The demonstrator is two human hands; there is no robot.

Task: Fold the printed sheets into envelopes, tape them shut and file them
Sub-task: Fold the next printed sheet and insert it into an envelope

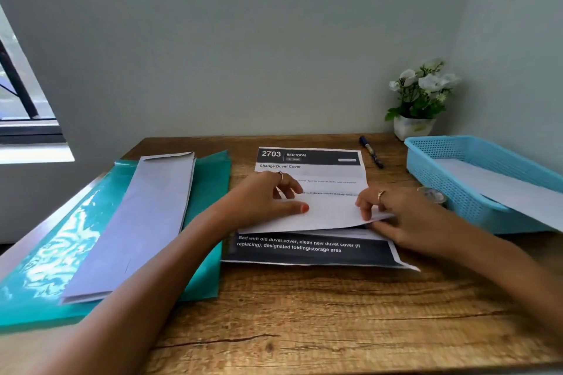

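A printed sheet (310,161) headed "2703 BEDROOM" lies in the middle of the wooden desk (304,313). Its lower part is folded up, so the white back (329,216) faces me. My left hand (268,198) pinches the folded flap at its left side, thumb on top. My right hand (393,213) pinches the flap's right edge. Under it lies another printed sheet (304,248) with a dark band of white text. A stack of long white envelopes (146,222) rests on a teal folder (45,268) at the left.
A blue plastic basket (457,179) at the right holds a white envelope (502,189). A roll of clear tape (432,193) sits beside the basket. A dark marker pen (371,151) lies at the back. A white flower pot (412,126) stands in the corner.
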